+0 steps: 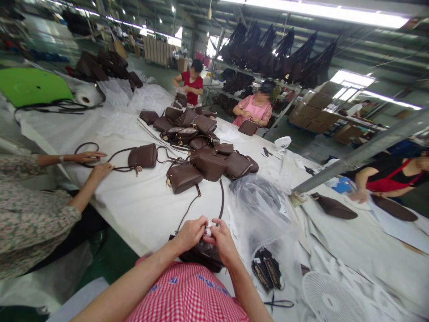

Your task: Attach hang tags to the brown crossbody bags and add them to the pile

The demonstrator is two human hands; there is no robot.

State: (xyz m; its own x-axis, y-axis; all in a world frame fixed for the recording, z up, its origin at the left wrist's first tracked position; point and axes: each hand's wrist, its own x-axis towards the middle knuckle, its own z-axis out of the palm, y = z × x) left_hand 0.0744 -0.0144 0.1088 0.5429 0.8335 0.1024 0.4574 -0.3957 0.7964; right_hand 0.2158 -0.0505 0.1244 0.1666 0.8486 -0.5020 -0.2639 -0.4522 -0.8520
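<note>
Close in front of my body, my left hand [191, 233] and my right hand [221, 241] meet with fingertips pinched together. Between them is a small white piece [208, 230], like crumpled paper or film; its exact kind is unclear. Under my hands lies a dark brown bag [201, 256], partly covered by them and by my checked apron. A thin brown strap [189, 209] runs from near my left hand up to the pile, and another strap [221, 199] rises beyond my right hand. The pile of brown handbags [209, 164] lies just ahead.
At left, a co-worker's hands [97, 163] touch the strap of a brown bag [142, 156]. Clear plastic bags [263, 201], black tags [267, 270] and a white fan [330, 295] are to my right. A slanted metal post [355, 147] crosses the right side. Other people work across the table.
</note>
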